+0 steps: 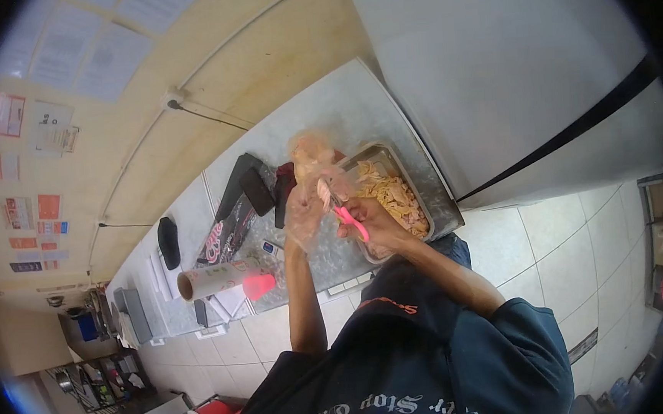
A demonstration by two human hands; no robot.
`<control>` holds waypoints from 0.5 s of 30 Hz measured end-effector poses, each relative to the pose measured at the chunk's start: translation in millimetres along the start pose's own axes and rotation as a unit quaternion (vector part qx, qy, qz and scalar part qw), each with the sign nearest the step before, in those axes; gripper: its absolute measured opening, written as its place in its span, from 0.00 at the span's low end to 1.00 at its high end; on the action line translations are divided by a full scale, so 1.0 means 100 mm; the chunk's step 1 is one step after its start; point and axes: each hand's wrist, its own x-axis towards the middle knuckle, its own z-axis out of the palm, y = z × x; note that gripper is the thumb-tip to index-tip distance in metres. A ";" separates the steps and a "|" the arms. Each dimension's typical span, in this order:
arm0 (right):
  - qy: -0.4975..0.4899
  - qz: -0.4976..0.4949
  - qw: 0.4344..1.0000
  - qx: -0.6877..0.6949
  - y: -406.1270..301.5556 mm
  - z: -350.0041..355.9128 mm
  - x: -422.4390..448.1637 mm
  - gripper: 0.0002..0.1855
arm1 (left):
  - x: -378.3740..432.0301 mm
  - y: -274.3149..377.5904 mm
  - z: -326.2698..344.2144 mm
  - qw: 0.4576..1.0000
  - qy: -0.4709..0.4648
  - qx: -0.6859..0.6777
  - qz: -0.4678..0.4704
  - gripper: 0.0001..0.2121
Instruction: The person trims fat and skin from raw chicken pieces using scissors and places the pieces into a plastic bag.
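Note:
My left hand [304, 212], wrapped in a clear plastic glove or bag, holds a pale pink piece of raw meat [323, 193]. My right hand [375, 220] grips scissors [353, 224] by their pink handles, the blades against that piece. Beneath and beside my right hand, a metal tray [372, 154] contains many cut strips of pale yellow-pink meat [393, 198], apparently chicken. Just beyond my left hand, a clear plastic bag [310, 151] with more pale meat lies on the counter. The fingertips of my left hand are partly hidden by plastic and glare.
The grey counter [353, 99] runs along a yellowish wall, with a large grey appliance [501, 79] at its right end. Leftward lie a dark flat case [256, 190], black printed packaging [230, 231], a small blue-and-white packet [271, 248], a cardboard-cored roll [221, 277] and a pink cup [259, 286].

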 end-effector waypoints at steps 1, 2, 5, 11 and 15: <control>0.015 -0.026 0.999 -0.010 -0.02 -0.02 0.01 0.17 | 0.04 -0.06 0.00 0.999 -0.031 0.022 0.030 0.11; 0.015 -0.025 0.999 -0.015 -0.04 -0.04 0.00 0.17 | 0.06 -0.14 0.04 0.999 -0.029 0.019 0.033 0.11; 0.062 0.076 0.990 -0.098 -0.09 -0.05 -0.05 0.17 | 0.12 -0.29 0.23 1.000 0.006 0.017 0.021 0.08; 0.150 -0.054 0.987 0.025 0.17 -0.09 -0.11 0.14 | 0.13 -0.71 0.33 0.962 0.102 0.227 0.112 0.09; 0.132 0.039 0.989 0.052 0.18 -0.17 -0.16 0.13 | 0.06 -1.04 0.24 0.940 0.074 0.294 0.157 0.07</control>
